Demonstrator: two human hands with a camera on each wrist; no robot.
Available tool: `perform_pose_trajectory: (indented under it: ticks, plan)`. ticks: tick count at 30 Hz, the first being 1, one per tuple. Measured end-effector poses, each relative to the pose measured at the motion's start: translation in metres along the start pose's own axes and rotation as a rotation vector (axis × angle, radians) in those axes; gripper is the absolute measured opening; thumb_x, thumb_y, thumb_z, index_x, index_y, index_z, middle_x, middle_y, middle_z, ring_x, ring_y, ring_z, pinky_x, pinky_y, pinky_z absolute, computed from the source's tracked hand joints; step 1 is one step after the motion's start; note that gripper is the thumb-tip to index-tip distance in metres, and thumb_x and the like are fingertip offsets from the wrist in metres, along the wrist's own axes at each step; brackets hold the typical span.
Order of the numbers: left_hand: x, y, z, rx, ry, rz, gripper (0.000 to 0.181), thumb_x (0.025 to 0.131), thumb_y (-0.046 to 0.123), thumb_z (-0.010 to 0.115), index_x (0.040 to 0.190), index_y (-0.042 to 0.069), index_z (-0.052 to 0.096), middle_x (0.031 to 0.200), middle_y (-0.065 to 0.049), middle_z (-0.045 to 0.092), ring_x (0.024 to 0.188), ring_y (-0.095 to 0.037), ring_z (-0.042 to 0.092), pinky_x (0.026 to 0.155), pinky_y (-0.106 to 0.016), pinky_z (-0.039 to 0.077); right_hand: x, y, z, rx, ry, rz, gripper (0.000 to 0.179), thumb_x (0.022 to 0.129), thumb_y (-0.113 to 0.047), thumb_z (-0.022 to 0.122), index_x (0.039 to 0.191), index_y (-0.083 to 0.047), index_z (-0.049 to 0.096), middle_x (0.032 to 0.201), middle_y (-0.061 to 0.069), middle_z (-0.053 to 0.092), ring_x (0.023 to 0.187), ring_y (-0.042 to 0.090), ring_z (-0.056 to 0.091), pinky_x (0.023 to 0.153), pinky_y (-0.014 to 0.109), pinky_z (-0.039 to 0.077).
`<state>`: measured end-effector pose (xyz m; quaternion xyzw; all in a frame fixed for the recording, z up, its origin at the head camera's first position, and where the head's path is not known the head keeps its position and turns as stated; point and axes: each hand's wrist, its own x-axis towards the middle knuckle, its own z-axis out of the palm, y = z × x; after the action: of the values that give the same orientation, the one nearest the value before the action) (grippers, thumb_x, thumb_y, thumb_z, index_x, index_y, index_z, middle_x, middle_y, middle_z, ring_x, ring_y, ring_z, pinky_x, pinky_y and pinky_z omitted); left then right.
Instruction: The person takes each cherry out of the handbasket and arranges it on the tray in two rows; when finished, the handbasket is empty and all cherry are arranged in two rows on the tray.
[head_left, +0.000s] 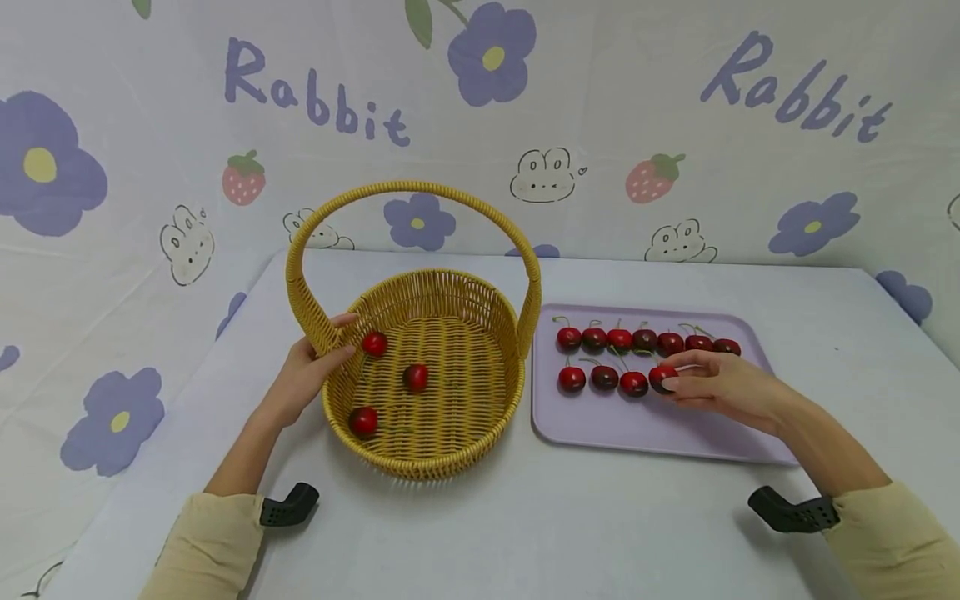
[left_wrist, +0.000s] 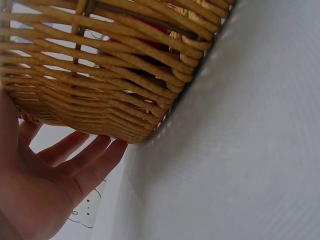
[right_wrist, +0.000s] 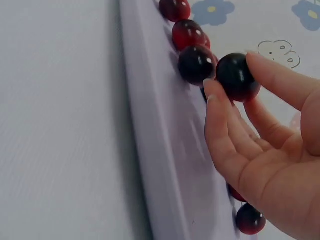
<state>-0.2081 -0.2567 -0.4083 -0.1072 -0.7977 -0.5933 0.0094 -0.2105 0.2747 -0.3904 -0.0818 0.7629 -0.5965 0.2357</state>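
A yellow woven basket (head_left: 420, 467) with a tall arched handle stands left of centre, with three red cherries (head_left: 416, 377) lying on its floor. My left hand (head_left: 306, 375) holds the basket's left side at the foot of the handle, thumb in front and a finger behind. From the left wrist view, the other fingers of the left hand (left_wrist: 55, 175) reach along the outer wall. Over the lilac tray (head_left: 600, 425), my right hand (head_left: 723, 385) pinches a dark red cherry (right_wrist: 238, 77) between thumb and fingertips, at the right end of the front row.
Cherries with stems form a back row (head_left: 644, 339) on the tray, and several more (head_left: 572, 380) line up in front. The tray stands close to the basket's right side on a white table (head_left: 480, 533). Behind hangs a patterned cloth (head_left: 600, 83).
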Motion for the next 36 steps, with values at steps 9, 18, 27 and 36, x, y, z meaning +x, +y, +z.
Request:
perform_pose_trajectory:
  ticks: [9, 18, 27, 36]
  plan:
    - [0.0, -0.001, 0.0, 0.002, 0.004, -0.003, 0.048, 0.099, 0.014, 0.049, 0.145, 0.008, 0.038, 0.139, -0.023, 0.043, 0.122, -0.033, 0.044, 0.1, -0.047, 0.034, -0.002, 0.006, -0.002, -0.014, 0.023, 0.027, 0.039, 0.094, -0.01, 0.061, 0.123, 0.009, 0.045, 0.103, 0.006, 0.064, 0.093, 0.016, 0.064, 0.083, 0.031, 0.051]
    - [0.0, 0.0, 0.002, 0.01, 0.016, 0.006, 0.046, 0.099, 0.012, 0.048, 0.144, 0.007, 0.04, 0.139, -0.022, 0.044, 0.122, -0.032, 0.045, 0.097, -0.04, 0.038, 0.0, 0.006, 0.001, -0.08, 0.06, 0.067, 0.049, 0.092, -0.017, 0.064, 0.126, 0.012, 0.044, 0.102, 0.007, 0.063, 0.091, 0.016, 0.063, 0.082, 0.03, 0.052]
    - [0.0, 0.001, 0.003, 0.023, 0.033, 0.016, 0.045, 0.099, 0.011, 0.048, 0.144, 0.006, 0.04, 0.138, -0.023, 0.045, 0.121, -0.032, 0.045, 0.095, -0.038, 0.039, 0.002, 0.006, 0.004, -0.159, 0.108, 0.084, 0.056, 0.091, -0.022, 0.066, 0.129, 0.012, 0.044, 0.103, 0.006, 0.062, 0.088, 0.015, 0.061, 0.078, 0.029, 0.052]
    - [0.0, 0.0, 0.003, 0.021, 0.037, 0.022, 0.045, 0.099, 0.011, 0.048, 0.144, 0.006, 0.041, 0.138, -0.023, 0.045, 0.12, -0.032, 0.046, 0.093, -0.036, 0.04, 0.002, 0.001, 0.009, -0.232, 0.146, 0.09, 0.061, 0.09, -0.028, 0.068, 0.131, 0.012, 0.045, 0.108, 0.009, 0.059, 0.088, 0.016, 0.061, 0.076, 0.027, 0.052]
